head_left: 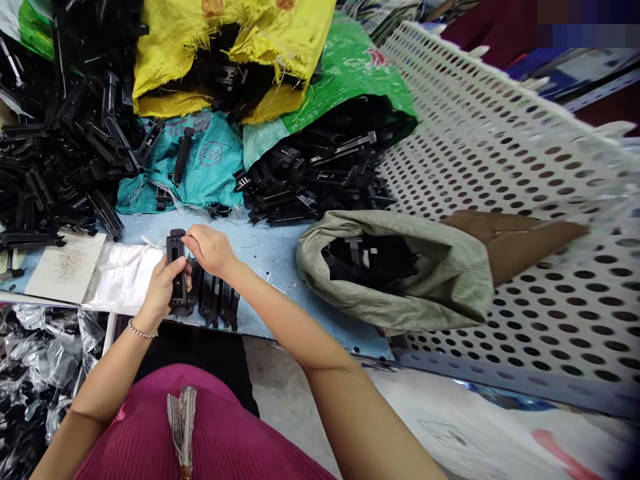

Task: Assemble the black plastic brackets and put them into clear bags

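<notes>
Well, from my remote seat I start at the lower left, where a heap of clear plastic wrappers (30,387) is cut off by the frame. Above it, a pile of black parts (55,153) also runs past the edge, too tangled for me to count. Next come one pale board (65,270) scattered with tiny grains, then white plastic sheeting (125,270), partly covered by my left hand (165,283).

That hand, with one beaded bracelet (141,331) at its wrist, grips a black part (176,250) upright over the front edge of the surface (280,260), thumb across its face. The part is narrow, long and matte, with a slot and small holes near the top; fingers hide its middle, and its lower end blends into dark shapes below.

My right hand (210,248) is curled, thumb and finger at the part's upper right edge; I cannot tell whether they pinch it. Just beneath that hand stands a row of similar black parts (217,297), at least three, their tops covered.

Behind, I count three sacks: a teal sack (215,150), a yellow sack (170,40) and a green sack (345,53). Farther right lies a grey-green sack (315,247), its contents mostly in shadow, against one white perforated panel (550,200), cut off at the right.
</notes>
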`<act>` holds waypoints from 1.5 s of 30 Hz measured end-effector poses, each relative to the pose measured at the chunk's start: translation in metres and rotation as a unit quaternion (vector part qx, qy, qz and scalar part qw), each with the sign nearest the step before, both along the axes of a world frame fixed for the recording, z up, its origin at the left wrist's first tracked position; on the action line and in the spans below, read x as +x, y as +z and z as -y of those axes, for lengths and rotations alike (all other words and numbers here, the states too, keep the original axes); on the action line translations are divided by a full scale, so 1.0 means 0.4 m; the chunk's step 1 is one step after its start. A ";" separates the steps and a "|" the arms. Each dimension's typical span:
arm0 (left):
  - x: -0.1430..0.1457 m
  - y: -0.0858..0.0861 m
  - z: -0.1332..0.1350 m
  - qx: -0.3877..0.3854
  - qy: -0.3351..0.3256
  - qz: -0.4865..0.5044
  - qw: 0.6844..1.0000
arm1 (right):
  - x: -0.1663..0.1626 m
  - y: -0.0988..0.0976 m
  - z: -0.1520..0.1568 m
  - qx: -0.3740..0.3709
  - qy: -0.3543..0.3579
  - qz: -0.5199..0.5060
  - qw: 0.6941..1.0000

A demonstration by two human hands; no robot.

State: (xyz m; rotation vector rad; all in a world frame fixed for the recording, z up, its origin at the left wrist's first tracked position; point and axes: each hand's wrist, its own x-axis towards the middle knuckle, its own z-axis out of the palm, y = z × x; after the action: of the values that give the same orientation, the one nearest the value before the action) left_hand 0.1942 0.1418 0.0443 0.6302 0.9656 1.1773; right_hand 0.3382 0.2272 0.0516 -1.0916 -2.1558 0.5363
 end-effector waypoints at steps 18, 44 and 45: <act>-0.100 -0.026 -0.059 0.232 0.198 -0.424 0.852 | -0.034 -0.056 0.120 -0.109 0.084 0.108 0.985; -0.013 -0.011 -0.072 0.058 0.001 0.038 0.998 | 0.020 -0.030 0.054 -0.221 0.029 -0.241 0.944; -0.004 -0.003 -0.067 0.035 -0.027 0.059 0.997 | 0.028 -0.020 0.087 -0.233 0.032 -0.201 0.951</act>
State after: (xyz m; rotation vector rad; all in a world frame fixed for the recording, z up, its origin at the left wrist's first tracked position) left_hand 0.1927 0.1684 0.0433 0.6311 0.8072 1.1907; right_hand 0.3496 0.1923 0.0438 -1.0377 -1.7499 1.2315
